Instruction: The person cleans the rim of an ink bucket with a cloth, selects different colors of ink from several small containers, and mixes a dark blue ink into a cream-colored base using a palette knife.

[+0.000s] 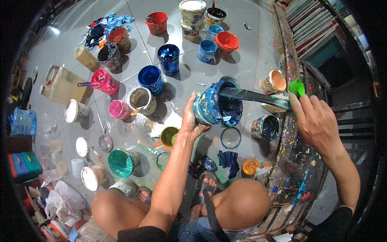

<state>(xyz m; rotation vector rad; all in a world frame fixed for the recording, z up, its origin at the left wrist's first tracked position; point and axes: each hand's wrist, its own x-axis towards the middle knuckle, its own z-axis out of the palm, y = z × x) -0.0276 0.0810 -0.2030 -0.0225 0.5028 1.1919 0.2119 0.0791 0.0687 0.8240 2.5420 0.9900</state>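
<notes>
The left hand (190,121) is wrapped around the side of a paint-splattered dark blue tin can (217,105), holding it tipped on its side above the grey tiled floor (250,60). The right hand (316,121) is closed on the handle of a long dark brush (254,97), whose far end sits inside the can's mouth; the fingers (296,103) are smeared green. Just below the can lie a round clear lid (231,138) and a small olive-green cup (169,135). To the can's right stands a dark-filled tin (265,127). Left of it sit a beige-crusted can (142,99) and a blue bucket (151,78). Beyond the can, an orange-red bucket (226,43) stands.
</notes>
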